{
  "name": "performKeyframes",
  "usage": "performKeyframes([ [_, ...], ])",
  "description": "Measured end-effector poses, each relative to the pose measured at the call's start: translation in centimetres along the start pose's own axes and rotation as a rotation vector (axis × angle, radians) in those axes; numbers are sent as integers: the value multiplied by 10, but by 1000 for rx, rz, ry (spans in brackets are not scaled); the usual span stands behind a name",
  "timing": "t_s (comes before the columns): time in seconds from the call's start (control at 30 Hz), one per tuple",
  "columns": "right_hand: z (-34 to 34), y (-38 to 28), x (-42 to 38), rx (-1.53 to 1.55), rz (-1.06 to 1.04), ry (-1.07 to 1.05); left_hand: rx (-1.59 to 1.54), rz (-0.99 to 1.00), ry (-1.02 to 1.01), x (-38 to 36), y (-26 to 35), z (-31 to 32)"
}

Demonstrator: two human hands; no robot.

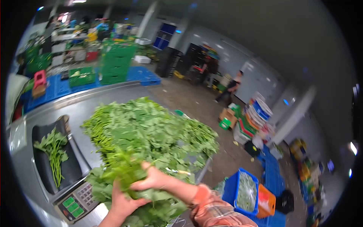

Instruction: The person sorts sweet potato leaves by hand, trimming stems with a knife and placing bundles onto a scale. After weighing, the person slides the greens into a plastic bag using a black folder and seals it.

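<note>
Both my hands are closed round one bunch of leafy greens [126, 170], its pale green stems pointing up and away from me. My left hand [123, 204] grips it from below and the left. From the right, my right hand [153, 178] wraps round the same bunch, thumb and fingers against the stems. Behind them a broad heap of leafy greens [143, 125] covers much of the metal table [81, 109]. To the left, a small bunch of greens [55, 155] lies in the dark pan of a digital scale [75, 200] with a lit green display.
Green crates [113, 64] stand stacked on blue pallets [141, 75] beyond the table. At right, a blue crate [230, 189] holds bagged greens beside an orange crate [266, 200]. A person [230, 87] walks across the floor further back, near stacked buckets [259, 111].
</note>
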State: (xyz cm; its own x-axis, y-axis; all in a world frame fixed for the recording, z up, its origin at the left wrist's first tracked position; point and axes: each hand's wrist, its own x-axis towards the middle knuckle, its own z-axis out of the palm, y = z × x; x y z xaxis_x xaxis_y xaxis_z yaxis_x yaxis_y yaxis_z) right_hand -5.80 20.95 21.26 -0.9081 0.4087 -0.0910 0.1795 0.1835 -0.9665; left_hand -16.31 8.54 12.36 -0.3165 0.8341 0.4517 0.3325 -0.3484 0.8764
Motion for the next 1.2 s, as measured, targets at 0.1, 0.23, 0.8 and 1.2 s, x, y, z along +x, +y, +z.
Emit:
performKeyframes([
  [0.1, 44, 22, -3, 64, -171, 29, -199, -367, 58, -43, 13, 14],
  [0.23, 84, 44, -19, -5, -184, 127, -819, -441, 192, -96, -7, 19],
  [0.8, -105, 232, -122, -633, 183, 140, -840, -943, 290, -173, 40, -26],
  [1.2, -27, 286, -113, -818, -406, -570, -845, -883, 438, -177, 27, 55],
])
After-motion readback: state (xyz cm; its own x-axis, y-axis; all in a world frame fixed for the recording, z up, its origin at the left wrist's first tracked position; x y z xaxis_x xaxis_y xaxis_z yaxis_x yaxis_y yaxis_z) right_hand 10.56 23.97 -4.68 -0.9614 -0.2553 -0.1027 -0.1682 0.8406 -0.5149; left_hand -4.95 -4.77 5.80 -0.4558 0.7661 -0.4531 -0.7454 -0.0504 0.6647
